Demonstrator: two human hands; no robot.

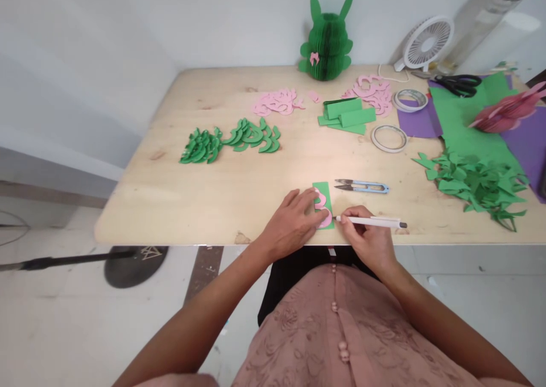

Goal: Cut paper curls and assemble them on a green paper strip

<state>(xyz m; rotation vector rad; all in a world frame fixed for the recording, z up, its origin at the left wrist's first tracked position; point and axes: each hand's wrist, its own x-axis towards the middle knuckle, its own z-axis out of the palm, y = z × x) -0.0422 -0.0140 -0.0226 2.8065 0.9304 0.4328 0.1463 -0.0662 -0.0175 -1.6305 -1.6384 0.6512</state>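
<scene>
My left hand (294, 223) lies flat near the table's front edge, fingers spread. Its fingertips press a pink curvy paper cutout (326, 219) onto a small green paper strip (321, 186). Part of the cutout is hidden under the fingers. My right hand (370, 240) is closed around a white pen (375, 221), whose tip is at the right edge of the green strip, beside the cutout. Just beyond the pen lies a pair of thread snips (362, 186) with a light blue handle.
Green curved cutouts (251, 135) lie left, pink cutouts (279, 102) behind. Folded green strips (347, 115), a tape roll (389, 138) and green scraps (473, 182) lie right. At the back stand a green paper rabbit (327, 46) and white fan (427, 41); black scissors (458, 84) rest on paper.
</scene>
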